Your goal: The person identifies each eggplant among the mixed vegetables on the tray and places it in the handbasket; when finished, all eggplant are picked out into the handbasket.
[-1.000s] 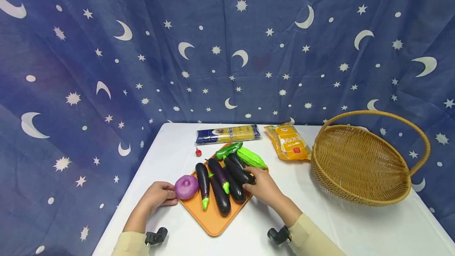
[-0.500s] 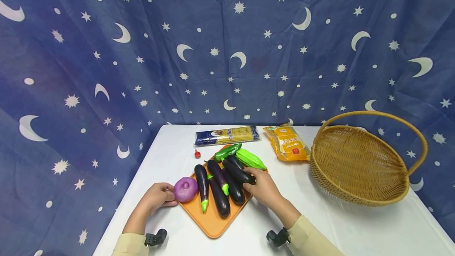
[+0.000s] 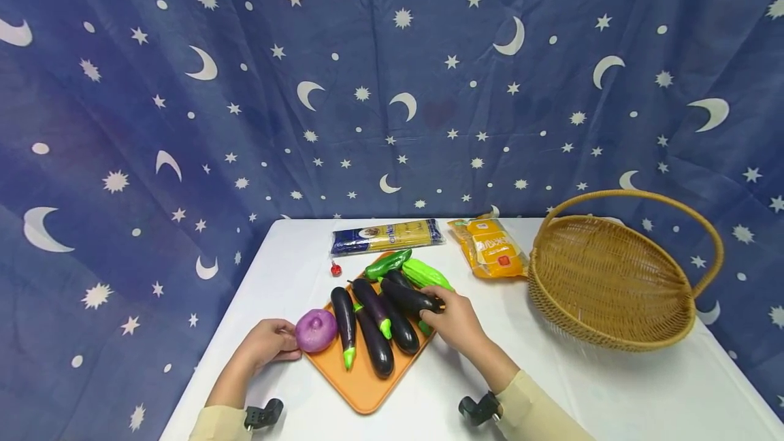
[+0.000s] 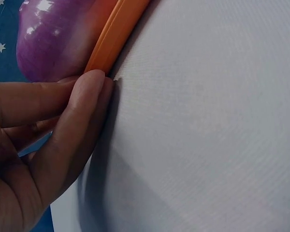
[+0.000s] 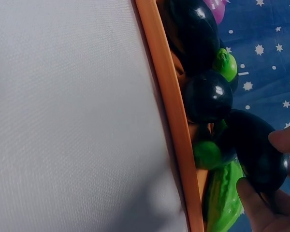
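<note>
In the head view, an orange tray (image 3: 363,393) bears several dark eggplants, a purple onion (image 3: 316,331), a green cucumber-like vegetable (image 3: 388,264) and a bright green ridged gourd (image 3: 427,273). My left hand (image 3: 267,346) pinches the tray's left corner beside the onion; the left wrist view shows the thumb on the tray rim (image 4: 113,38). At the tray's right side, my right hand (image 3: 456,320) grips the end of an eggplant (image 3: 404,295) lying over the others. In the right wrist view, thumb and fingers surround this eggplant's rounded end (image 5: 261,152).
Behind the tray lie a pasta packet (image 3: 387,235), a small red object (image 3: 335,269) and an orange food bag (image 3: 490,248). A wicker basket (image 3: 612,278) with a tall handle stands at the right. A starry blue curtain (image 3: 392,87) hangs behind the white table (image 3: 527,352).
The head view has shifted slightly. My right hand has moved a little rightward with the eggplant's end, and a green bit now shows below it. My left hand stays at the tray corner.
</note>
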Tool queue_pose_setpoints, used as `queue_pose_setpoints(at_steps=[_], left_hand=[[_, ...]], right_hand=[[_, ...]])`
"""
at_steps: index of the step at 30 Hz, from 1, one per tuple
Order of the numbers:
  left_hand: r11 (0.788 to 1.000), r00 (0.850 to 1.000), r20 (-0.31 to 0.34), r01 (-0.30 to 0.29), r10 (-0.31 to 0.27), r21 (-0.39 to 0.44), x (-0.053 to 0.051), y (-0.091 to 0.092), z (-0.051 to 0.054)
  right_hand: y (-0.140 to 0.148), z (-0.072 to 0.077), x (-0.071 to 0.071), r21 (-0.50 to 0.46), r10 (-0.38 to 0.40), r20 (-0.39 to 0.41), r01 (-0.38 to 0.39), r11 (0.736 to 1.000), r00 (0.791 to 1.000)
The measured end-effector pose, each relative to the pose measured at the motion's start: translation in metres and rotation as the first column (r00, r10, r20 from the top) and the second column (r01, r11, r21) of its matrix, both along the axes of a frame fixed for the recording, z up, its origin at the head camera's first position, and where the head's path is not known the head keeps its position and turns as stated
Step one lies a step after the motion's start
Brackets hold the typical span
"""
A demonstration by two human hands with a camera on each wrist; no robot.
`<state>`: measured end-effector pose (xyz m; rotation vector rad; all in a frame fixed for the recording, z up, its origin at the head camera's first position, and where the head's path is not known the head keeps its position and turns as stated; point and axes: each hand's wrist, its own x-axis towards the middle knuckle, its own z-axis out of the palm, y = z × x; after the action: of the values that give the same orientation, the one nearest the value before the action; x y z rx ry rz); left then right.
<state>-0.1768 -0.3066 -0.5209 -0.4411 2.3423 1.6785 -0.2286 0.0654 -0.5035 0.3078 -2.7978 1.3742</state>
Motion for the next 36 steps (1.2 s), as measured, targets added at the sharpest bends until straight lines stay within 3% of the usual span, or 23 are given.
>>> queue_pose_setpoints(at_steps=[21, 36], left_hand=[[1.0, 1.0, -0.01, 0.011, -0.011, 0.011, 0.0, 0.001, -0.003], [1.0, 1.0, 0.0, 0.012, -0.012, 0.0, -0.001, -0.001, 0.0]], right_hand=[[0.018, 0.018, 0.004, -0.15, -0.105, 0.064, 0.114, 0.982, 0.992], [0.044, 0.04, 0.004, -0.197, -0.152, 0.013, 0.152, 0.969, 0.988]])
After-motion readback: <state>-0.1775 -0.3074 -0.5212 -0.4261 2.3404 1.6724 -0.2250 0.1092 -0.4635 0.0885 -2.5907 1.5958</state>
